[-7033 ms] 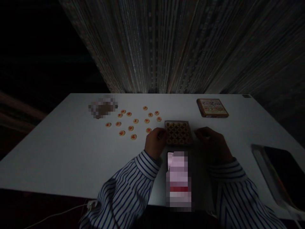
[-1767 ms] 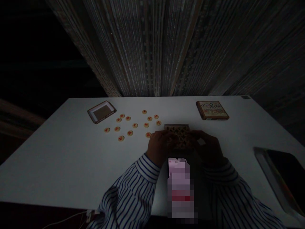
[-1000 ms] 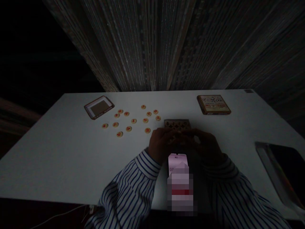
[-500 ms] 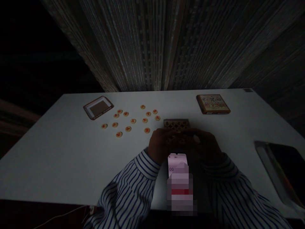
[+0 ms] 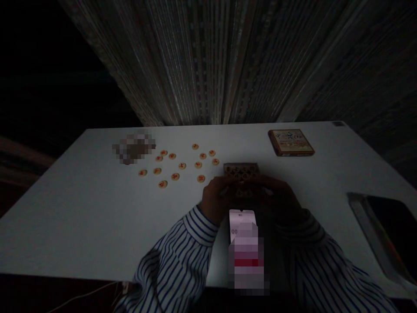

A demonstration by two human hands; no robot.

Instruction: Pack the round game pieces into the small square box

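Note:
A small box of Chinese chess pieces [image 5: 241, 170] lies in front of me, its pieces set in rows with dark characters. My left hand [image 5: 216, 198] curls around its near left side, and my right hand [image 5: 282, 195] curls around the near right side. Both hands look closed on the box, though deep shadow covers most fingertips and the box's lower part. To the left, several loose Chinese chess pieces [image 5: 182, 166] with red characters are spread face up, apart from my hands. Just below my hands rests a lit phone [image 5: 243, 215], partly pixelated.
A decorated flat box [image 5: 291, 142] sits at the back right of the white table [image 5: 97, 217]. At back left is a pixelated object [image 5: 133, 148]. A dark-screened device [image 5: 391, 230] lies at the right edge. A hanging string curtain [image 5: 208, 65] borders the table's far side.
My fingers have parted slightly over the box, so more of its pieces show between my hands. The loose pieces have stayed put.

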